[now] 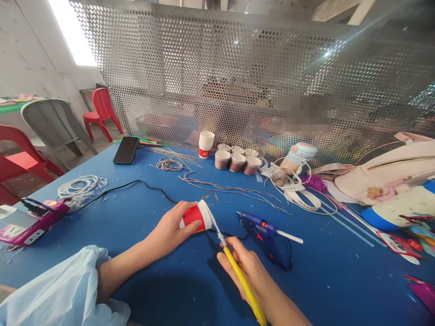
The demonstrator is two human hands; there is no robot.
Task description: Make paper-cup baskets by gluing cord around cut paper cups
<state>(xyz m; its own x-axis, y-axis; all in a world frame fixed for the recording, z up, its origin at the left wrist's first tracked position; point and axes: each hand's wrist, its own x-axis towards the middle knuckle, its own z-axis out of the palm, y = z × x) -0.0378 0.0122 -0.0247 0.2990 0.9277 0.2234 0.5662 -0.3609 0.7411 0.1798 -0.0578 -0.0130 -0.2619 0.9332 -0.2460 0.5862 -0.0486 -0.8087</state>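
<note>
You are in what looks like a small craft workshop. Your blue bench point(340, 285) carries a glue gun point(263, 224) loaded with a stick, and you have scissors point(234, 264) just left of it. Beyond the glue gun lie strings point(224, 186), then rough brown cups point(237, 162) and stacked paper cups point(206, 141); to its right, clear sticks point(353, 232). Well to its left, a power strip point(41, 226) sits near white scraps point(79, 201). Farthest beyond the glue gun, you face a perforated metal screen point(190, 59); far off to its left stand plastic chairs point(106, 106) by a scuffed wall point(20, 50).
</note>
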